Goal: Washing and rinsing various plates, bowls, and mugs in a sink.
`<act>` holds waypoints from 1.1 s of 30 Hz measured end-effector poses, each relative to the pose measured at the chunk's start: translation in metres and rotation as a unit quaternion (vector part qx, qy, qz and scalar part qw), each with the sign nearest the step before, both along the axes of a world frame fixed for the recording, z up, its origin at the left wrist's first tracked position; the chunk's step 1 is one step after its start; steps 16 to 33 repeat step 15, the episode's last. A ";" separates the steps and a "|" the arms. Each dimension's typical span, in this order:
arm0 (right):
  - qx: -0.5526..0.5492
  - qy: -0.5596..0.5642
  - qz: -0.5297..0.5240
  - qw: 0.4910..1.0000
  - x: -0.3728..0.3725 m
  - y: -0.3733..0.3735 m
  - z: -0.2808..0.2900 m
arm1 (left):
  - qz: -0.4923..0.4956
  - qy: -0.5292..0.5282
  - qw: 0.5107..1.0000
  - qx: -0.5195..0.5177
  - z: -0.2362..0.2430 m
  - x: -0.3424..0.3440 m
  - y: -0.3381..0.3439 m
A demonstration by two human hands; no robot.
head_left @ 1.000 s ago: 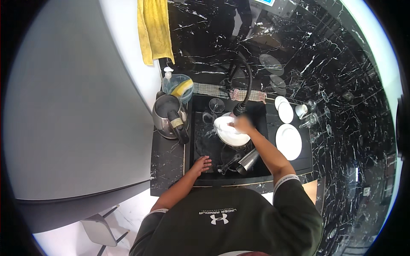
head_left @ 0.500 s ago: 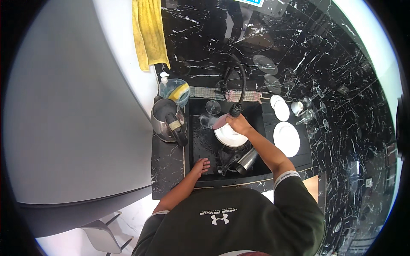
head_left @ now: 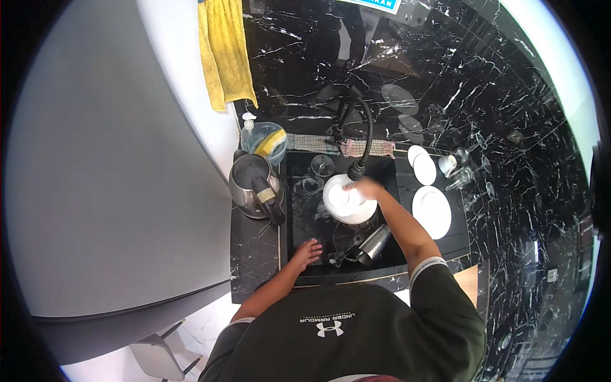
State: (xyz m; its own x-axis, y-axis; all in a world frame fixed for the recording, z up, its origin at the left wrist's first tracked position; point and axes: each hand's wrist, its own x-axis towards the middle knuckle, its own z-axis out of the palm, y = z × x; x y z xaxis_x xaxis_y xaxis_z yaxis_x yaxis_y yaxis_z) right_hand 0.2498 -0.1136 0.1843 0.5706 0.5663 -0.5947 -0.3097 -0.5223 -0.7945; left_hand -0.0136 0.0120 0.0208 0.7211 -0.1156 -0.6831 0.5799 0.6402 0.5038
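My right hand (head_left: pixel 368 189), smeared by motion, holds a small white plate (head_left: pixel 342 195) by its right edge, with the thumb on top. Under it lie stacked white plates (head_left: pixel 354 218) in the black sink (head_left: pixel 302 219). The black faucet (head_left: pixel 358 168) points down just above this hand. Low over the near left part of the sink, my left hand (head_left: pixel 309 253) has its fingers stretched out and holds nothing. A steel tumbler (head_left: pixel 373 246) lies tilted at the near right of the sink. An upturned stemmed glass (head_left: pixel 323 165) stands at the sink's far side.
A steel kettle (head_left: pixel 253 184) stands left of the sink. Behind it, a clear tub (head_left: pixel 272 153) holds a yellow sponge (head_left: pixel 270 142). White plates (head_left: pixel 431 212), a white cup (head_left: pixel 448 164) and several stemmed glasses (head_left: pixel 459 178) sit on the right. A yellow cloth (head_left: pixel 228 57) hangs far left.
The plate in my right hand has turned from a steep tilt to lying flatter over the stack, its white face now up. My left hand stays low in the sink, fingers still extended.
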 end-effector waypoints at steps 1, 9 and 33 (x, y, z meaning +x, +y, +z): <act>0.019 0.055 0.002 0.998 -0.002 -0.002 0.001 | -0.001 0.001 1.000 0.001 0.008 0.001 -0.001; 0.093 0.273 0.154 0.945 -0.018 -0.009 -0.051 | 0.128 -0.116 0.946 -0.274 0.053 0.026 -0.001; -0.026 0.279 0.194 0.940 -0.003 0.004 -0.057 | 0.029 -0.163 0.970 -0.180 0.059 0.030 0.002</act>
